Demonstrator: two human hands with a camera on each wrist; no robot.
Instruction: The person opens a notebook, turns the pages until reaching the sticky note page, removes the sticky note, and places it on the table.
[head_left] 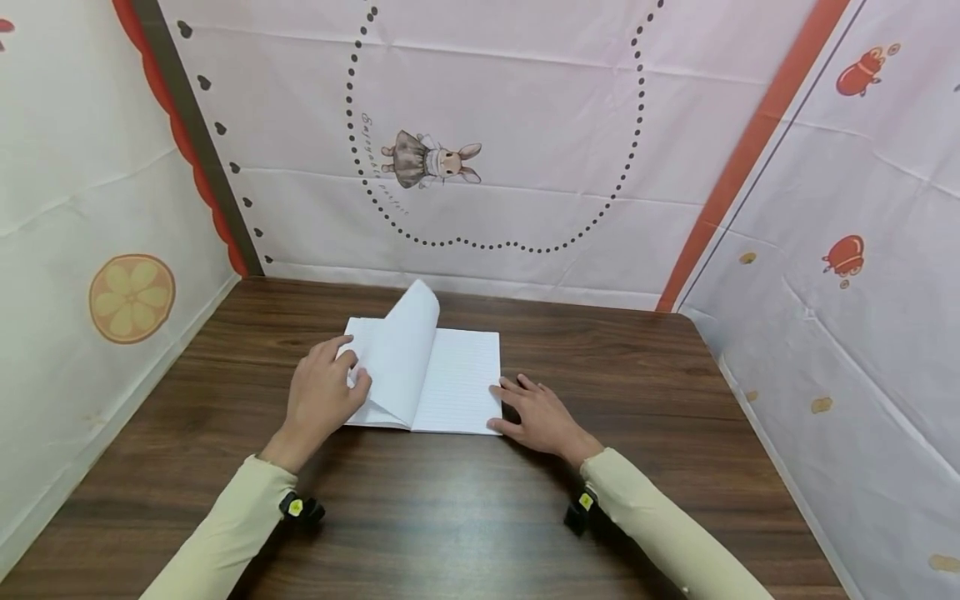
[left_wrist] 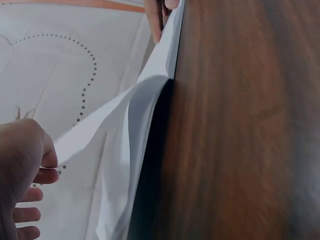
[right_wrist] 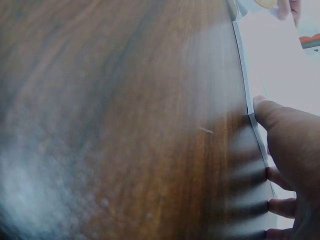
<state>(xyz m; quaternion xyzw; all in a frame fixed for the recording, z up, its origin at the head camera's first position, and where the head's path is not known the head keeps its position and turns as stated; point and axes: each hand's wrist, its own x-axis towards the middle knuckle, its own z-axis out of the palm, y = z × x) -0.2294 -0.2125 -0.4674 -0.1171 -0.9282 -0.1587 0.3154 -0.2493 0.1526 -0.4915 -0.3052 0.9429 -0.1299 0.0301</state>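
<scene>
An open notebook [head_left: 463, 382] with lined white pages lies flat on the brown wooden table. One page [head_left: 408, 346] stands raised and curved over the left half, its top corner pointing up. My left hand [head_left: 324, 390] is at the notebook's left side; in the left wrist view its thumb and index finger pinch the edge of the lifted page [left_wrist: 87, 132], the other fingers loosely bent. My right hand [head_left: 542, 417] rests on the right edge of the notebook, fingers spread, thumb near the lower right corner. In the right wrist view the thumb [right_wrist: 267, 112] touches the page's margin.
The wooden table [head_left: 450, 517] surrounds the notebook on all sides. White printed cloth [head_left: 525, 158] hangs behind the table, with more cloth at the left and right. Each wrist wears a small black camera [head_left: 302, 507].
</scene>
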